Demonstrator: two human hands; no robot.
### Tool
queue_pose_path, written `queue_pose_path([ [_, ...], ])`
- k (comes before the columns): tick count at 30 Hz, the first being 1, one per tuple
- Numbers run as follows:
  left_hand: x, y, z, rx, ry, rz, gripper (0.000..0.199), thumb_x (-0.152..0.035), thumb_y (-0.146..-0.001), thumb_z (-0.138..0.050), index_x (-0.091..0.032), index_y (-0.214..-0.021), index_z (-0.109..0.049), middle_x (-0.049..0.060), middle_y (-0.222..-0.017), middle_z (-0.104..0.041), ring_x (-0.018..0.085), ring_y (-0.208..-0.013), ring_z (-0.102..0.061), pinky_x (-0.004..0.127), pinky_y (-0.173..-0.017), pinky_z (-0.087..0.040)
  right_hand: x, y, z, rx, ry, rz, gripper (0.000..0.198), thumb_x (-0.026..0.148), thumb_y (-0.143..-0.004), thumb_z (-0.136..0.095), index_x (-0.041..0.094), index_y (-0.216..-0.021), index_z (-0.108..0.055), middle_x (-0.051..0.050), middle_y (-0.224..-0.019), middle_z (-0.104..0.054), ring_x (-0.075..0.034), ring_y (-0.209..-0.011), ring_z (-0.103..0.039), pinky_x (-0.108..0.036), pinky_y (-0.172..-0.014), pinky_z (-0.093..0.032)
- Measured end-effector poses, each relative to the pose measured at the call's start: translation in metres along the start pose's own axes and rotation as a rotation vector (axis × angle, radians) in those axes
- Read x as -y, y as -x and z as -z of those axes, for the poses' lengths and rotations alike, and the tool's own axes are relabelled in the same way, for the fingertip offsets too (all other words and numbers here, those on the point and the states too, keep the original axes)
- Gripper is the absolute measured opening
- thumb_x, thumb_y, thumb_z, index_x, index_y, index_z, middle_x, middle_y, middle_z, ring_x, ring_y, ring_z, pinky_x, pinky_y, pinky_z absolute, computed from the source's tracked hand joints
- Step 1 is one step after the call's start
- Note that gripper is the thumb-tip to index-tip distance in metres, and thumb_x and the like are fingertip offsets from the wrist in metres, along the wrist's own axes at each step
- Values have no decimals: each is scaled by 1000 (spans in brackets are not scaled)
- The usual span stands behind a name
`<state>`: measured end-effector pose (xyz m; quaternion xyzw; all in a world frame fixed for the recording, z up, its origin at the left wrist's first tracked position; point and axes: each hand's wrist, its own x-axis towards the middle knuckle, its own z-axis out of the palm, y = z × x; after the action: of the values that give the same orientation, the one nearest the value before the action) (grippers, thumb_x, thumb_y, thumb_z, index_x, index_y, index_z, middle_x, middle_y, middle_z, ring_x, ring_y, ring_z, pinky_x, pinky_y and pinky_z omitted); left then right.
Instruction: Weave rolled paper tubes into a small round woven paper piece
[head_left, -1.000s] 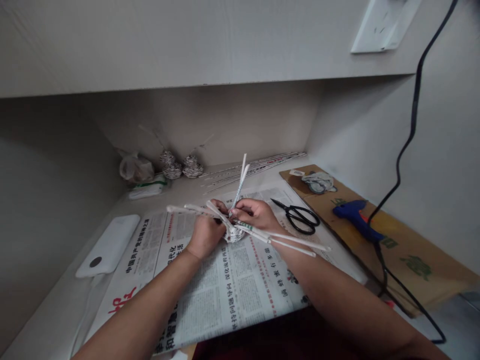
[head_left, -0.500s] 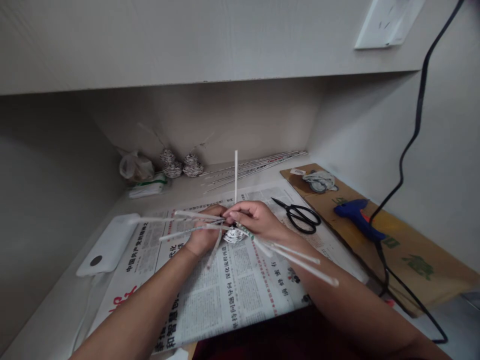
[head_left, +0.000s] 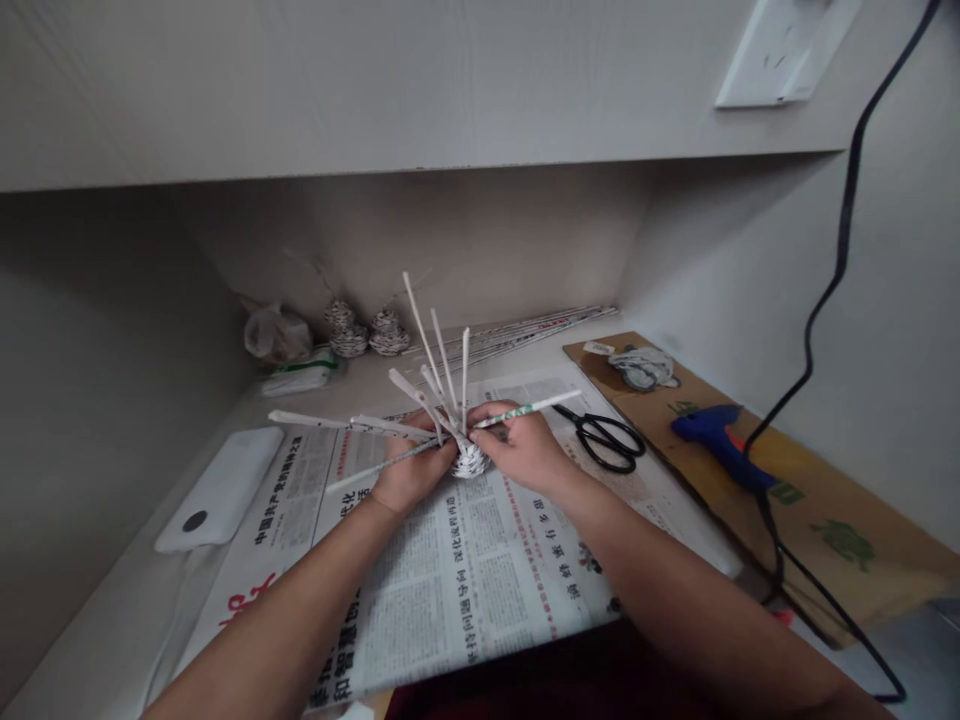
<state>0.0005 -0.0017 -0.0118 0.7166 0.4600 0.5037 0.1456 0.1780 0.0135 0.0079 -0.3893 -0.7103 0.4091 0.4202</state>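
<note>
A small woven paper piece [head_left: 469,461] sits between both my hands above the newspaper [head_left: 450,560]. Several thin rolled paper sticks [head_left: 431,360] fan up and out from it. My left hand [head_left: 409,472] grips its left side, with sticks pointing left past my fingers. My right hand [head_left: 525,447] holds its right side and pinches one green-printed stick [head_left: 525,408] that points right.
Black scissors [head_left: 604,437] lie right of my hands. A blue glue gun [head_left: 720,444] with a black cord rests on a brown board [head_left: 825,530]. A white power bank [head_left: 217,490] lies left. Spare paper sticks [head_left: 525,328], two woven cones [head_left: 367,332] and a bag [head_left: 274,332] sit at the back.
The sticks that trailed right and down over my right wrist now stand upward in a fan. My right hand has bent one stick across to the right.
</note>
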Motion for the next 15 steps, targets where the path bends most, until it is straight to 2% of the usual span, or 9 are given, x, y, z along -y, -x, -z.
queue_pose_path([
  [4,-2,1,2,22,-108,-5,6,-16,-78,-65,-17,-72,-66,3,-72,-70,18,-68,-63,29,-67,-49,-5,-4,-2,-53,-33,-97,10,27,-81,-63,20,-82,-70,-2,-78,-72,-17,-70,-66,-27,-65,-49],
  [7,-8,2,5,64,-104,-1,9,-16,-78,-62,-18,-70,-64,2,-71,-68,18,-70,-63,29,-68,-49,-7,-6,-4,-120,10,-164,10,28,-79,-63,20,-73,-65,0,-67,-66,-16,-64,-61,-26,-62,-45],
  [15,-9,4,3,58,-60,3,9,-17,-82,-61,-19,-76,-67,4,-79,-72,19,-75,-65,30,-73,-50,-17,-6,-4,-158,81,-225,7,27,-79,-62,22,-74,-63,1,-67,-65,-15,-64,-59,-26,-61,-44],
])
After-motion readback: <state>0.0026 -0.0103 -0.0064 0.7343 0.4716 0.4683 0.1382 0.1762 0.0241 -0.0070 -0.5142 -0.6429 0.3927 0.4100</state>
